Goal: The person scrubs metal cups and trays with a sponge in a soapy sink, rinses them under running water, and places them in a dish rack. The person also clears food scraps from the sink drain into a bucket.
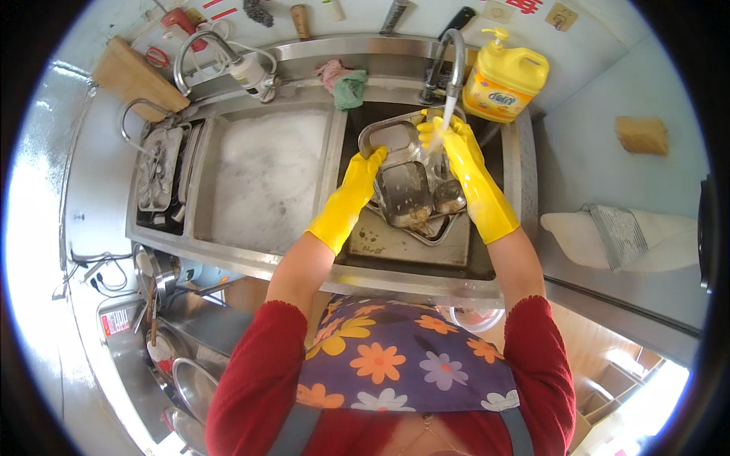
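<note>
Both hands wear yellow rubber gloves over the right sink basin. My left hand point(365, 171) grips the left rim of a compartmented metal tray point(393, 135). My right hand point(453, 137) is at the tray's upper right, under water running from the faucet point(456, 62); whether its fingers hold the tray or something else is hidden by water and glove. Below lie more metal trays point(405, 191) with food scraps and dirty water, on a flat metal surface point(370, 245) in the basin.
Left of it is a basin of foamy water point(268, 176). A narrow compartment farther left holds a metal tray with utensils point(159, 171). Pink and green cloths point(349, 88) lie on the back ledge. A yellow detergent jug point(505, 80) stands at the back right, a wooden board point(140, 80) back left.
</note>
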